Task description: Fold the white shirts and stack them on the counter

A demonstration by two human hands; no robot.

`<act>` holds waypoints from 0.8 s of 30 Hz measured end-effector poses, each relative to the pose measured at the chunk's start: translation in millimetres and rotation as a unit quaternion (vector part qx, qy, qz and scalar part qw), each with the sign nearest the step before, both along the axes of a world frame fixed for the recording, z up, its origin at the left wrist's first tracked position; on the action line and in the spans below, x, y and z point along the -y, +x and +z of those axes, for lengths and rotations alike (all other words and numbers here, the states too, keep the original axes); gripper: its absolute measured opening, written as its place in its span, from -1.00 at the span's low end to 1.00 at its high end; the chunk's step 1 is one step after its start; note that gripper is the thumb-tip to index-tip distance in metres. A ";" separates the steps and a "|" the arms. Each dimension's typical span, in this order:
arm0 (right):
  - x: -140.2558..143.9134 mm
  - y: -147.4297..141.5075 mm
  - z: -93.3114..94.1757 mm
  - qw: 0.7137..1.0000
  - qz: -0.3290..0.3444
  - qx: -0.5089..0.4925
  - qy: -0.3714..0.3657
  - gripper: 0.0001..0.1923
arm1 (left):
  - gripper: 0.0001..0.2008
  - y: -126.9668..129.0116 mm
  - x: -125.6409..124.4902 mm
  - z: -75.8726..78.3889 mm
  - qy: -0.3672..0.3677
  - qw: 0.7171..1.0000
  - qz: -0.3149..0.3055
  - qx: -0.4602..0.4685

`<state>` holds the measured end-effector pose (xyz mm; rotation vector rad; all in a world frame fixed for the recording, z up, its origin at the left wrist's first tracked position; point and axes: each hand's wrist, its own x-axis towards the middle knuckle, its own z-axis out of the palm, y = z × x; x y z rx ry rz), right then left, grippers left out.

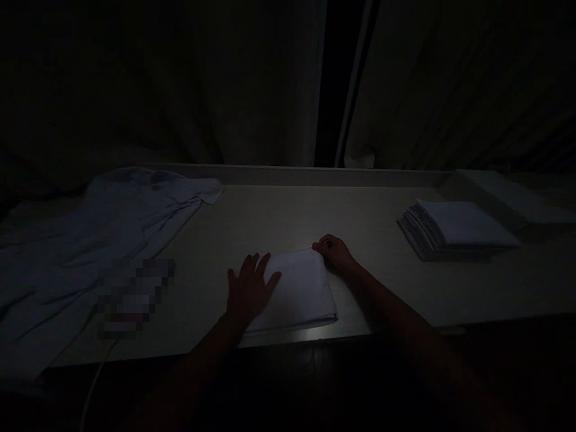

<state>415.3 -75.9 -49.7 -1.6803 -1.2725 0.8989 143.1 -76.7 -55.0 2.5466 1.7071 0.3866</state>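
A folded white cloth lies at the front of the pale table, below the middle of the head view. My left hand rests flat on its left part with the fingers spread. At the far right corner of the cloth, my right hand has its thumb and fingers pinched on the edge. The cloth is several layers thick, as its near edge shows. The picture is dark, so fine detail at the fingertips is hard to make out.
A stack of folded white cloths sits to the right, beside a pale raised block. Loose, crumpled cloth spreads over the left side. A blurred-out item with a cord lies near it. Curtains hang behind the table.
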 end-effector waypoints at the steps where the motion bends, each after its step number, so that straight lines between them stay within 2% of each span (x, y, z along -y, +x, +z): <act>1: 6.6 -4.0 -2.2 0.999 -0.021 0.008 0.024 -0.57 | -0.37 0.0 0.5 0.7 -0.001 1.000 0.003 0.000; 3: 23.6 -11.8 -7.4 0.998 -0.037 0.017 0.057 -0.49 | -0.37 0.2 0.3 1.1 -0.007 1.000 0.009 -0.003; 8: 65.1 -22.6 -19.3 0.995 0.009 0.032 0.099 -0.28 | -0.36 2.7 -5.5 -1.3 -0.005 1.000 0.007 -0.008; 14: 73.3 -24.0 -27.4 0.965 0.063 0.200 0.160 -0.28 | -0.36 4.6 -9.4 -1.1 -0.012 1.000 0.007 -0.011; 17: 74.0 -22.3 -16.8 0.964 0.054 0.214 0.151 -0.28 | -0.36 4.4 -9.2 -0.8 -0.005 1.000 0.005 -0.014; 20: 82.8 -20.7 7.2 0.954 0.052 0.238 0.174 -0.31 | -0.36 4.2 -9.4 -2.0 -0.001 1.000 0.007 -0.019; 22: 93.6 -23.2 22.2 0.936 0.097 0.274 0.201 -0.38 | -0.36 4.3 -9.6 -3.0 -0.002 1.000 0.008 -0.026; 24: 106.8 -30.3 28.5 0.912 0.187 0.303 0.203 -0.37 | -0.36 4.6 -9.7 -3.6 -0.002 0.999 0.005 -0.032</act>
